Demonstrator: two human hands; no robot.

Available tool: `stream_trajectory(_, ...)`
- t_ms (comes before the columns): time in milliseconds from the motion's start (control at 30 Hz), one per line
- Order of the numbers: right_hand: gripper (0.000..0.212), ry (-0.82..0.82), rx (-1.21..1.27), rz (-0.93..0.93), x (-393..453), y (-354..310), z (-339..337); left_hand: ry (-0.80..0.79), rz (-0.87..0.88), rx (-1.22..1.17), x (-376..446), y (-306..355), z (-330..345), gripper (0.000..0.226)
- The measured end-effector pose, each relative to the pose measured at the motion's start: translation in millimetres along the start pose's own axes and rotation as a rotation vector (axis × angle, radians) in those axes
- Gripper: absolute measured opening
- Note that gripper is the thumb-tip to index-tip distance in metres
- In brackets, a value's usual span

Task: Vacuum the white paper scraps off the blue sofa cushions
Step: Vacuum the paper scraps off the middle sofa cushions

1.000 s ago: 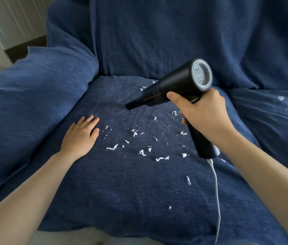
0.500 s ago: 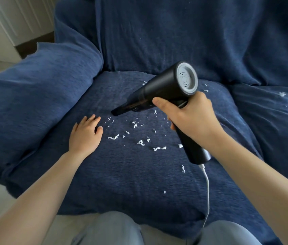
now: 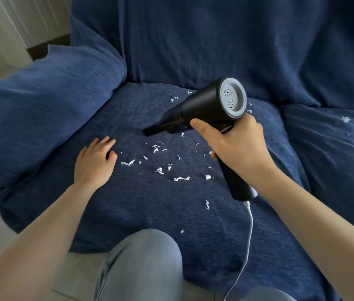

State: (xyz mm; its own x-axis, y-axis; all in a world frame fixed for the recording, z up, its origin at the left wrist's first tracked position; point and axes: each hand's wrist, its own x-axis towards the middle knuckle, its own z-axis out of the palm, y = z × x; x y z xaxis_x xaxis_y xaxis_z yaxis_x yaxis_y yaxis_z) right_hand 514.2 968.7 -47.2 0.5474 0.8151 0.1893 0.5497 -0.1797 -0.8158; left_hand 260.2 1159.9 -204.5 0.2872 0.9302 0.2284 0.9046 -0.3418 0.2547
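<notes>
Right now the right hand (image 3: 237,148) grips the handle of the black vacuum (image 3: 206,109), fingers wrapped round it and thumb stretched forward along the body. Nozzle (image 3: 150,131) points left and down, tip at or just above the seat cushion (image 3: 150,213); can't tell if it touches. Left hand (image 3: 94,164) rests flat on the cushion left of the mess, fingers loose and slightly spread, holding nothing.

Scraps (image 3: 161,166) sit mostly mid-cushion, between the two hands and near of the nozzle. A few lie far, behind the vacuum body by the backrest (image 3: 193,40). Two strays lie near, toward the front edge. More (image 3: 345,119) are on the right cushion (image 3: 334,170), well apart from the main patch.

My read: a sweep of the main patch is the step in hand, most of the job left. To do it well:
- keep the nozzle low and shallow, mouth skimming the fabric, not digging in
- pull slow overlapping passes far to near; fast moves will likely scatter light paper
- left hand should press the cover taut so the nap doesn't bunch into the mouth
- long strips may bridge the opening; take them end-on
- mind the white cord (image 3: 251,224) hanging off the handle; it could drag across strays near the front edge
</notes>
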Motion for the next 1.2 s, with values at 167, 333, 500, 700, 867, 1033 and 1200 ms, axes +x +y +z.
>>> stream_trajectory(167,0.046,0.034,0.017,0.014,9.5,7.9,-7.0,0.015,-0.011,0.001,-1.3,-0.1,1.4,0.045)
stream_trajectory(333,0.047,-0.063,0.088,0.001,-4.0,2.0,-2.7,0.050,-0.019,-0.032,-2.5,-0.2,2.3,0.043)
stream_trajectory(500,0.049,-0.139,0.080,-0.053,-16.9,-5.0,7.9,0.079,-0.006,-0.044,-2.2,-0.2,3.5,0.042)
stream_trajectory(700,0.053,-0.133,0.087,-0.044,-25.9,-7.3,-1.9,0.048,0.019,-0.029,-1.1,0.2,1.3,0.043)
stream_trajectory(867,0.048,0.030,-0.054,-0.022,-20.4,-0.8,-17.4,0.022,0.010,-0.025,-0.1,1.0,0.6,0.045)
stream_trajectory(1033,0.043,0.072,-0.013,0.002,-10.4,5.5,-27.1,0.001,0.007,-0.013,1.1,-0.7,1.9,0.046)
stream_trajectory(1200,0.047,0.031,-0.005,-0.014,-20.2,4.5,-27.1,0.009,0.012,-0.006,3.1,1.4,1.9,0.046)
